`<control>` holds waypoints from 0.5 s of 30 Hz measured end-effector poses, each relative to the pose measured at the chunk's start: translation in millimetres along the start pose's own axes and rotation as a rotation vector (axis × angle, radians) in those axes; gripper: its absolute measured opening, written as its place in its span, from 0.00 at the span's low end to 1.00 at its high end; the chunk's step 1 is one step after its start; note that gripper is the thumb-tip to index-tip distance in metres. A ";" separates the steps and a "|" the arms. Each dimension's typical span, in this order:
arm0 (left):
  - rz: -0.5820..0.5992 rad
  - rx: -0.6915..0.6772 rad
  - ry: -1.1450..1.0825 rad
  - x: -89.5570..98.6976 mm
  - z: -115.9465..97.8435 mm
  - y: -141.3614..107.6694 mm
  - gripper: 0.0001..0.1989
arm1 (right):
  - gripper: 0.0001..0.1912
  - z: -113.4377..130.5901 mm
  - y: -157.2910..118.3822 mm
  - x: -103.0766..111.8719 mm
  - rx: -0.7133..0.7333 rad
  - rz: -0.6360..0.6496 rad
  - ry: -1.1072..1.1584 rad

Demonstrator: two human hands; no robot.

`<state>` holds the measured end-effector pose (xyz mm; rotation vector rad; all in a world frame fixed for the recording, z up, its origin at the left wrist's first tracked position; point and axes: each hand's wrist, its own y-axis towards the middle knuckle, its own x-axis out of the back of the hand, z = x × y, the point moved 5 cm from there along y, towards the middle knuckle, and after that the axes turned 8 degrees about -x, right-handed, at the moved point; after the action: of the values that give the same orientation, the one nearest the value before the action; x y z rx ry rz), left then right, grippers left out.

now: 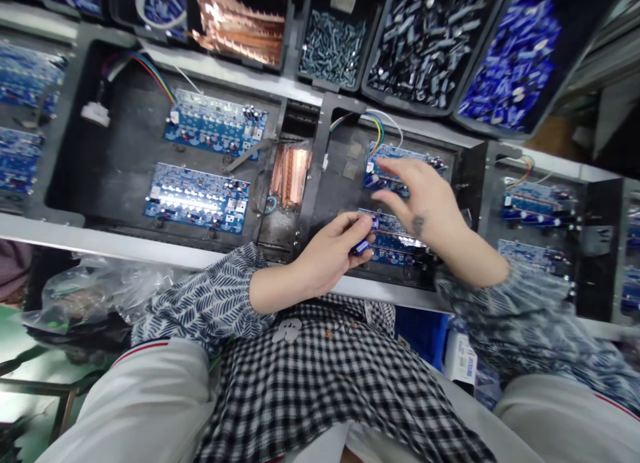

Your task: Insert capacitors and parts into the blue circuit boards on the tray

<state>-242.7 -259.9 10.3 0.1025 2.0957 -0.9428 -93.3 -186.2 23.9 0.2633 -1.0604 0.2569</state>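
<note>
My left hand (327,253) is closed around a few blue cylindrical capacitors (361,248), which stick out between thumb and fingers. It hovers at the left edge of the lower circuit board (393,255), covering part of it. Over the upper circuit board (404,151) is my right hand (425,193), its thumb and fingers apart with nothing visible between them. A blue capacitor (371,181) shows on that board's left end, just beyond the right fingertips. Both boards sit in a black tray (337,186), and coloured wires (379,131) run from the upper one.
Behind the trays stand bins of blue capacitors (513,63), dark capacitors (425,43), small metal parts (333,46) and copper strips (240,23). More copper strips (290,173) lie left of my tray. Neighbouring trays hold more boards (197,196). A metal rail (200,253) runs along the front.
</note>
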 end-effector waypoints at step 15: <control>0.018 0.181 0.025 -17.8 23.3 3.7 0.11 | 0.11 -62.5 6.3 0.2 -0.063 0.060 -0.057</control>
<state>-214.3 -268.3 11.8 0.2273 2.0257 -1.1235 -44.0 -159.4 -4.4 0.1830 -1.1318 0.2711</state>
